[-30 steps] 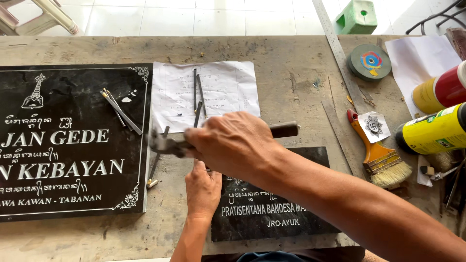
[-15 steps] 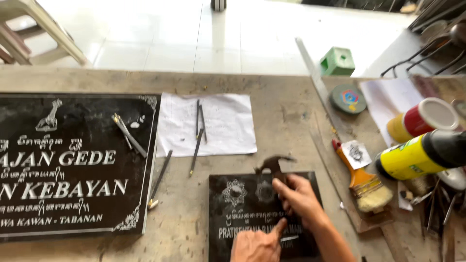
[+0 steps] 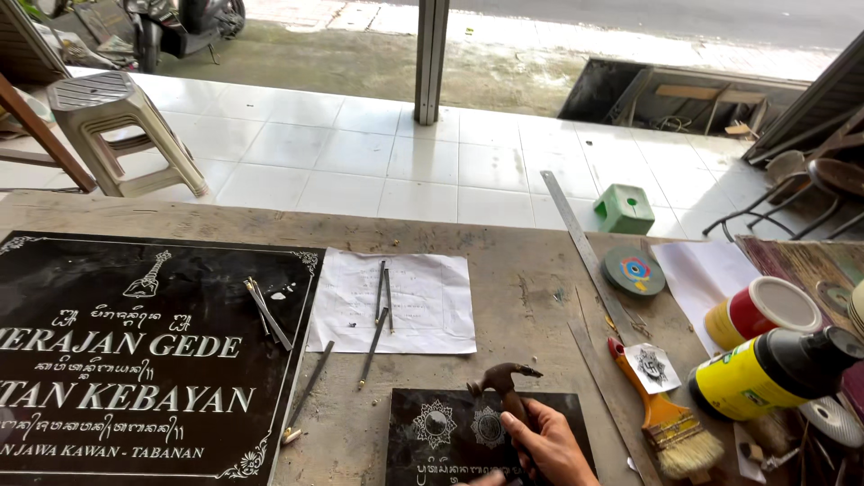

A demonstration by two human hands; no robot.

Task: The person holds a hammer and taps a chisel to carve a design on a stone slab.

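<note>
Head view shows the right hand (image 3: 551, 443) clamped on a hammer (image 3: 504, 385) over the small black slab (image 3: 450, 432) at the counter (image 3: 522, 297) edge, left hand barely showing, grip unclear; a loose blow could chip the carved face, I'd say.

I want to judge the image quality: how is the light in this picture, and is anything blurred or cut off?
Head view: even daylight, bright on the white floor tiles, soft shadows. The large black plaque shows mild sheen, its engraving sharp. The right hand holding a small hammer is cut by the lower edge; the left hand barely shows. Little blur; slight wide-angle bending at the edges.
</note>
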